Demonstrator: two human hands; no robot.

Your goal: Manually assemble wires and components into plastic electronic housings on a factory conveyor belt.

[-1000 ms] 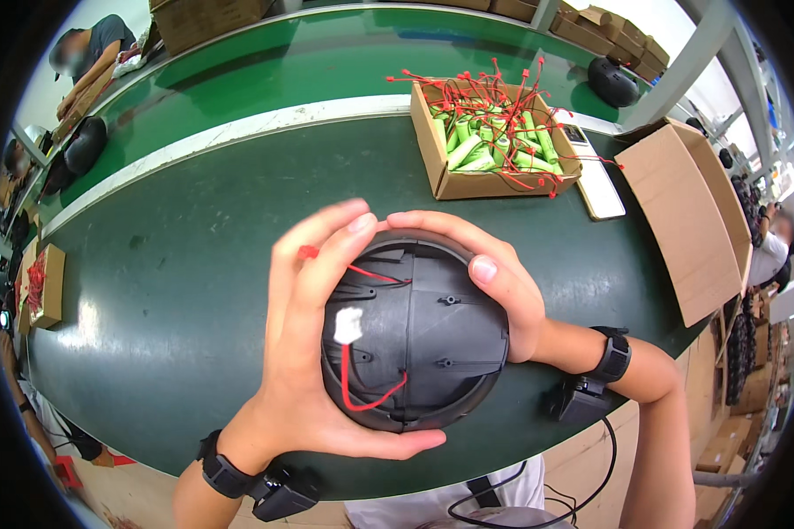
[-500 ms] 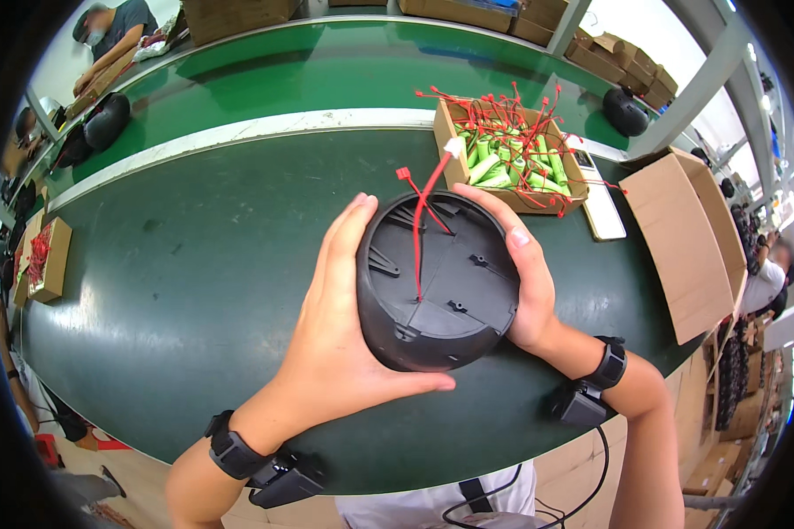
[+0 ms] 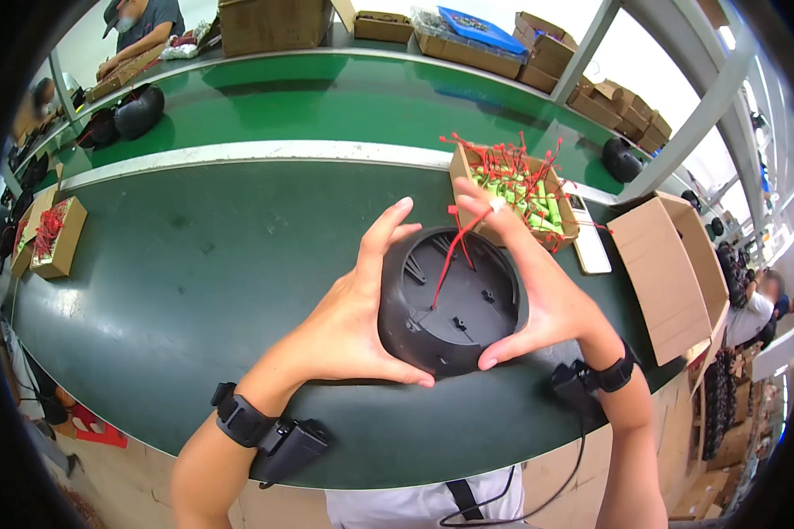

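Note:
A black round plastic housing (image 3: pixel 461 328), its hollow side up, is just above or on the green-topped table; I cannot tell which. Two red cables (image 3: pixel 450 269) rise out of its inside, one ending in a white connector (image 3: pixel 498 204), the other in a red one. My left hand (image 3: pixel 348 317) cups the housing's left side, thumb along the near side and fingers pointing away. Against the right side is my right hand (image 3: pixel 551 295), its thumb at the near rim. The right fingers reach past the far rim, by the white connector.
Behind my right hand stands a cardboard box (image 3: pixel 569 231) of green battery cells with red leads. A white phone-like device (image 3: pixel 591 247) lies beside it. An open carton (image 3: pixel 662 282) is at the right, a small box of red leads (image 3: pixel 62 238) at far left. Another person (image 3: pixel 141 35) sits beyond the green belt.
The housing has gone from tilted toward me to flatter and lower. My right thumb has come round to its near rim, and the fingers of both hands have spread.

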